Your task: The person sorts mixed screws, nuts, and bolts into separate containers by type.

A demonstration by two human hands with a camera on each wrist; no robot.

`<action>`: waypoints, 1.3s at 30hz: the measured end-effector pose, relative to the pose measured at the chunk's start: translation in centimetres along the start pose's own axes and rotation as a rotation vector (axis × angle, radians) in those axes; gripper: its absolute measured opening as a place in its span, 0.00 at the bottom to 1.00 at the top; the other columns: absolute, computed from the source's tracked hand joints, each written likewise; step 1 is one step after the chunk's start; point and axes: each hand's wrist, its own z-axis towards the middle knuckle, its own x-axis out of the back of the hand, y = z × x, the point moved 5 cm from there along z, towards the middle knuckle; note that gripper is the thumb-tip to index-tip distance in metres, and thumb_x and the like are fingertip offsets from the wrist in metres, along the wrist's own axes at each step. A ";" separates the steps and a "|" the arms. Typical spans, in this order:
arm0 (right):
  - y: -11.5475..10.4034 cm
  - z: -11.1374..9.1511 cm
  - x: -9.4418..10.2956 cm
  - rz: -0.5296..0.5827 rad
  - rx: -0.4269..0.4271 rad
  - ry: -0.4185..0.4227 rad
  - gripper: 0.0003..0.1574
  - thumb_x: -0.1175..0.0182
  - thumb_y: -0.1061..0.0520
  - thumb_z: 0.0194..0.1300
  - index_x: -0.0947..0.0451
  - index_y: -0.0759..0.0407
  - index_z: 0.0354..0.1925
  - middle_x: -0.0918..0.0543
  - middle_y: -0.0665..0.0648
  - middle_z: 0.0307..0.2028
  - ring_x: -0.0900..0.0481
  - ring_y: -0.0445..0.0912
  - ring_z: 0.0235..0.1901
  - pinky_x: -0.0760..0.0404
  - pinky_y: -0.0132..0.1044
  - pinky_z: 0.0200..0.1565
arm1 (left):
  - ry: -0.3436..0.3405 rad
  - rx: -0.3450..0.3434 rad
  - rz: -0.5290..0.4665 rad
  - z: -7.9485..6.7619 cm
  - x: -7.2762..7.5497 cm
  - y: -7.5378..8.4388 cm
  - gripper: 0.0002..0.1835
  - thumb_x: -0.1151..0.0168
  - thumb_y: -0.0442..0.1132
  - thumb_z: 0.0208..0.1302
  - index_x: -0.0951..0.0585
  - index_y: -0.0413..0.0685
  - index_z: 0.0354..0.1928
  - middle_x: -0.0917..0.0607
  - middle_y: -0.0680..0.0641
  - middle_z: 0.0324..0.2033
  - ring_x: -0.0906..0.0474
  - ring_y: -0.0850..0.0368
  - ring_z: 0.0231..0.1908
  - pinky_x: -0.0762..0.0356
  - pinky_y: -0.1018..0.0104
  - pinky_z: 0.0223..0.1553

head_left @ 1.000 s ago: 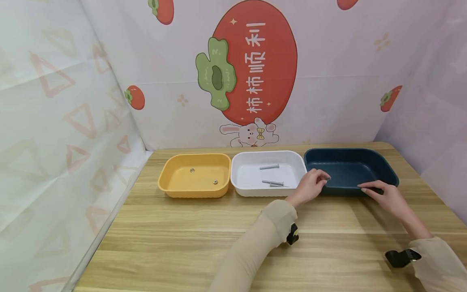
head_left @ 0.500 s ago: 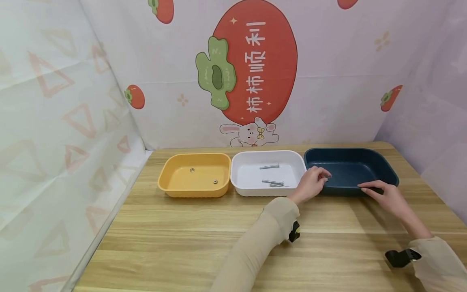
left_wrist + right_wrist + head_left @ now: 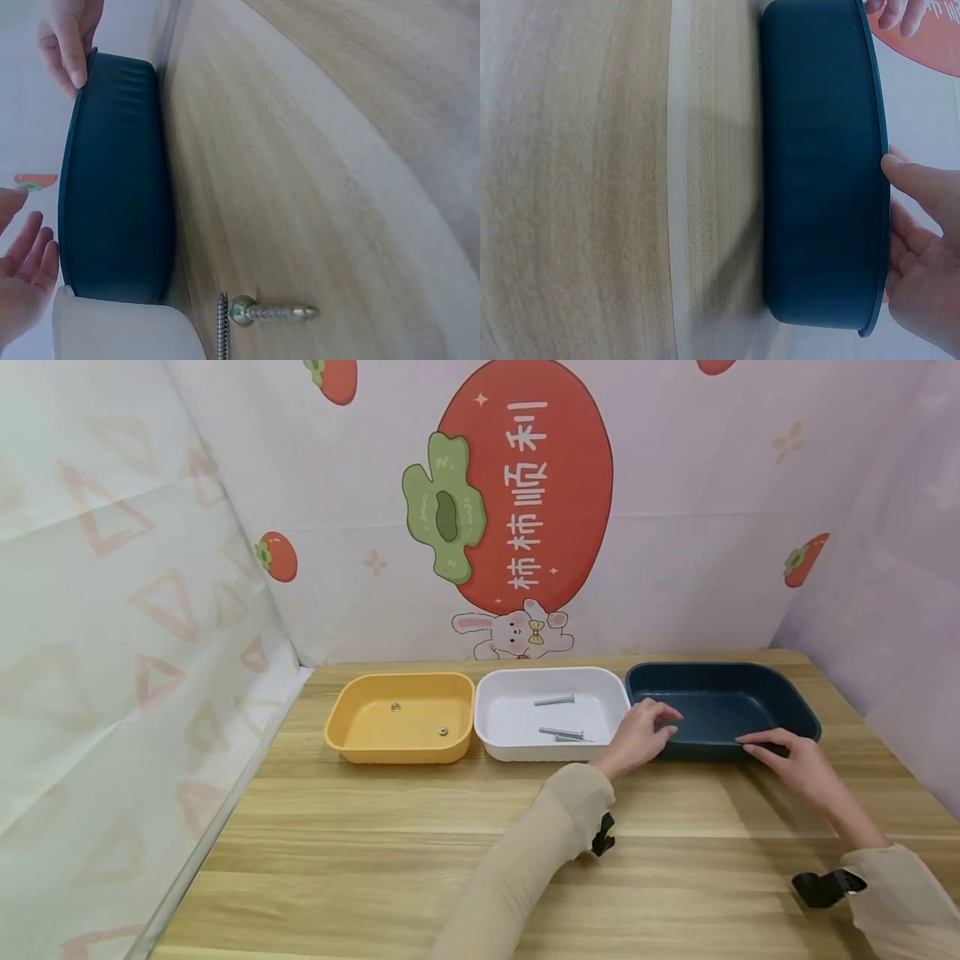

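My left hand (image 3: 640, 737) hovers over the front left corner of the dark blue tray (image 3: 720, 752), fingers loosely bent. In the left wrist view its thumb and fingers stand apart with nothing between them. My right hand (image 3: 795, 764) pinches the tray's front rim. The right wrist view has the thumb of the right hand (image 3: 937, 247) on the near side of the rim, the other fingers partly hidden behind it. Left of the blue tray stands a white tray (image 3: 498, 743) with several silver bolts (image 3: 561, 732) inside.
A yellow tray (image 3: 352, 747) at the left holds two small nuts (image 3: 443, 732). Low in the left wrist view, two screws (image 3: 274, 311) lie on the wooden table (image 3: 337, 860) before the white tray. A printed cloth (image 3: 337, 468) hangs behind.
The thumb and fingertips of my left hand, close together before, have spread apart over the blue tray's corner. My right hand stays at the rim.
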 end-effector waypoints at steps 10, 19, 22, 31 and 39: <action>-1.4 0.0 0.3 0.006 -0.014 0.012 0.10 0.43 0.57 0.59 0.21 0.53 0.40 0.26 0.38 0.37 0.36 0.22 0.38 0.35 0.21 0.34 | -0.040 -0.071 -0.009 -1.6 0.7 -0.3 0.10 0.45 0.39 0.61 0.21 0.47 0.43 0.25 0.51 0.37 0.29 0.66 0.36 0.39 0.88 0.35; 1.2 0.0 -0.3 -0.043 -0.032 0.014 0.11 0.43 0.53 0.59 0.21 0.48 0.42 0.28 0.35 0.39 0.37 0.22 0.39 0.37 0.18 0.36 | -0.054 -0.090 -0.058 -2.9 1.2 -0.6 0.09 0.44 0.37 0.60 0.21 0.46 0.41 0.25 0.52 0.34 0.30 0.67 0.33 0.36 0.87 0.35; 2.3 0.0 -0.6 -0.046 -0.030 0.018 0.12 0.44 0.51 0.60 0.22 0.48 0.42 0.29 0.34 0.39 0.38 0.21 0.40 0.40 0.14 0.36 | -0.075 -0.092 -0.067 -3.4 1.4 -0.6 0.09 0.43 0.37 0.59 0.21 0.46 0.41 0.25 0.52 0.34 0.30 0.68 0.33 0.36 0.87 0.34; 2.5 -0.1 -0.7 -0.030 -0.003 0.034 0.11 0.44 0.51 0.60 0.22 0.48 0.42 0.29 0.33 0.40 0.38 0.21 0.40 0.41 0.13 0.37 | -0.164 -0.106 -0.040 -4.4 1.8 -0.4 0.10 0.43 0.38 0.59 0.21 0.45 0.43 0.24 0.51 0.36 0.26 0.61 0.38 0.32 0.81 0.39; 2.4 -0.1 -0.7 -0.039 -0.007 0.030 0.12 0.45 0.50 0.60 0.22 0.48 0.42 0.29 0.33 0.40 0.38 0.20 0.41 0.41 0.13 0.37 | -0.224 -0.127 -0.012 -5.3 2.1 -0.7 0.10 0.41 0.38 0.58 0.20 0.46 0.41 0.23 0.53 0.36 0.29 0.71 0.37 0.36 0.86 0.39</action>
